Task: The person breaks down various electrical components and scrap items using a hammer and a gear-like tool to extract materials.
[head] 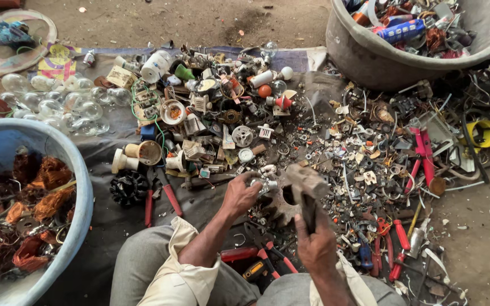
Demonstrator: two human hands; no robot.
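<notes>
Left hand [240,195] pinches a small silvery metal lamp fitting [263,185] down on a rusty toothed iron gear [282,205] — a makeshift anvil, it seems — while the right hand [315,245] clenches a heavy rusty-headed hammer [307,184], poised just above.

We see a round blue plastic tub [83,187] of tangled copper-orange wire [49,190], red-handled metal pliers [163,198] on dark grey cloth [114,226], and a yellow ring-shaped piece [483,133] (black inside).

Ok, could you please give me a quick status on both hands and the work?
Left hand pinching small white fitting. Right hand gripping hammer, raised above it. Scrap parts crowd all around.
</notes>
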